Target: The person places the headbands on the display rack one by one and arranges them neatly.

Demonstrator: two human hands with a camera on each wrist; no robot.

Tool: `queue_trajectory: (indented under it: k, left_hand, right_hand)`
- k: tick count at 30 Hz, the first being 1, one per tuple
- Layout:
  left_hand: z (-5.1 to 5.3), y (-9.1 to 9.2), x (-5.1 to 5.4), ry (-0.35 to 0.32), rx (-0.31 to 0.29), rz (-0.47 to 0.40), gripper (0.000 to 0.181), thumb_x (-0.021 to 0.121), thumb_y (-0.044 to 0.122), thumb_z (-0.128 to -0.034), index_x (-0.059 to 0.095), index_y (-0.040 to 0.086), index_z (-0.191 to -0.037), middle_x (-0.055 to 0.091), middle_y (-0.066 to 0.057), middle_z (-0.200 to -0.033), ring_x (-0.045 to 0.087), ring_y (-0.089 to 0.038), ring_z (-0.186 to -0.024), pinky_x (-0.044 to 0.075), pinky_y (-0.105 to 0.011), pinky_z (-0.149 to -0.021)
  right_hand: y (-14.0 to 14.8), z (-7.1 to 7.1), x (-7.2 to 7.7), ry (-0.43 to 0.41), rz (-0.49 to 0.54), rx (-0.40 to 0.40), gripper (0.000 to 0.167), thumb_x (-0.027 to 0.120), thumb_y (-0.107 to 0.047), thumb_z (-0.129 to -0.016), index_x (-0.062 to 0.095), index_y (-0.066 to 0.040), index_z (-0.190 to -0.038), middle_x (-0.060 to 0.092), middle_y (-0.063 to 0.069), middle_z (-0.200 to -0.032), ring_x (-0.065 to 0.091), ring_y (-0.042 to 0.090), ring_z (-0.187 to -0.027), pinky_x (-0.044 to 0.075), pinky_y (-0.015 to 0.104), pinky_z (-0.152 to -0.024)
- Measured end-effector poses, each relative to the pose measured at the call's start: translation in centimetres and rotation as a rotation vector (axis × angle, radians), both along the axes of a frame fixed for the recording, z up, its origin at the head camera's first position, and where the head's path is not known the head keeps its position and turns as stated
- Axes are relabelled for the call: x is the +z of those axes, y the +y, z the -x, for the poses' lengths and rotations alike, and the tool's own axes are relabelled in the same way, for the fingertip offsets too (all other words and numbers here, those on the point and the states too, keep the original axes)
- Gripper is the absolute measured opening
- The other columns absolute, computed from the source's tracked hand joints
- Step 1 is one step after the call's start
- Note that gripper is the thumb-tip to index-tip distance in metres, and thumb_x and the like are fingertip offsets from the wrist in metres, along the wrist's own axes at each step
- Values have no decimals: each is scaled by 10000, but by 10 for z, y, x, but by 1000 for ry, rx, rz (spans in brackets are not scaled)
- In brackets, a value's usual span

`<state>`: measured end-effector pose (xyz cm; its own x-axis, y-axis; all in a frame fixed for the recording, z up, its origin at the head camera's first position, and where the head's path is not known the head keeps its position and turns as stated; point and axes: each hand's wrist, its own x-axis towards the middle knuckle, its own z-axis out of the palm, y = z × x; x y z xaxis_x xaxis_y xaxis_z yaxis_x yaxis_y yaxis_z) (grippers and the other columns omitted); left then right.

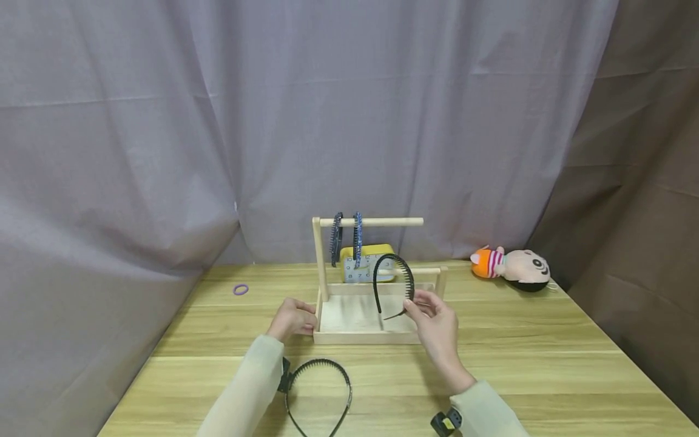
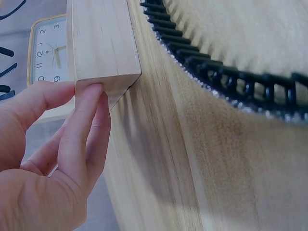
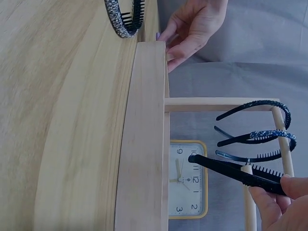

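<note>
A black plastic headband with comb teeth [image 1: 409, 276] is pinched by one leg between the thumb and fingers of the right hand [image 1: 437, 325], arch upward. It is beside the free end of the short pale wooden lower rod [image 1: 426, 271]; whether the rod has passed inside it, I cannot tell. Apart from that hand, the left hand [image 1: 295, 318] grips the left end of the pale wooden tray stand [image 1: 366, 338].

Farther up, between the hands, two glittery dark-blue headbands [image 1: 357, 233] hang on the long wooden upper rod [image 1: 393, 222]. Judging by this, two are hung, one is in hand, and a black headband with silver glitter [image 1: 324, 362], lying nearer the wearer than the left hand, remains to be placed.

Behind the tray, beyond both hands, stands a yellow-rimmed square clock [image 1: 363, 276]. A purple ring [image 1: 241, 289] lies left of the left hand; a plush doll with an orange-and-striped body [image 1: 519, 267] lies beyond the right.
</note>
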<state>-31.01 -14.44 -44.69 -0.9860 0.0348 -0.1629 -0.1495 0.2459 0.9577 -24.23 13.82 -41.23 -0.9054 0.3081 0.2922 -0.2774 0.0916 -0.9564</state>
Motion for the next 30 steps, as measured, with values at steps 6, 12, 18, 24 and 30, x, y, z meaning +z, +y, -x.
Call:
queue_trajectory:
  k: [6, 12, 18, 24, 30]
  left_hand:
    - [-1, 0, 0, -2, 1, -3, 373, 618, -151, -699, 619, -174, -1071, 667, -201, -824, 642, -210, -655, 640, -381, -683]
    - [-1, 0, 0, -1, 4, 0, 366, 620, -152, -702, 619, -174, -1068, 647, -161, -780, 638, -210, -651, 640, -373, -670]
    - [0, 0, 0, -6, 6, 4, 359, 623, -160, -711, 621, -170, -1070, 663, -214, -829, 645, -217, -656, 640, -377, -681]
    - [-1, 1, 1, -11, 9, 10, 368, 623, -160, -706, 623, -168, -1074, 653, -178, -812, 639, -207, -650, 640, -378, -687]
    - [-2, 1, 2, -8, 14, 20, 370, 617, -158, -704, 624, -167, -1074, 645, -165, -802, 638, -208, -650, 640, -372, -679]
  right_hand:
    - [4, 2, -3, 0, -24, -20, 292, 708, 27, -837, 644, 67, -1119, 663, 264, -1064, 649, -10, -786, 597, 169, -737]
    - [8, 2, -4, -9, -36, -29, 301, 709, 23, -838, 647, 59, -1131, 665, 265, -1073, 650, -7, -783, 602, 178, -729]
    - [13, 3, -5, -26, -62, -60, 307, 715, 7, -838, 649, 45, -1136, 665, 258, -1079, 636, -33, -782, 595, 161, -726]
    - [18, 2, -3, -41, -83, -76, 312, 718, -13, -843, 651, 27, -1144, 665, 253, -1093, 627, -47, -789, 587, 144, -729]
    - [22, 1, -3, -40, -109, -95, 296, 724, -41, -846, 663, 5, -1133, 674, 235, -1086, 623, -52, -793, 581, 133, -728]
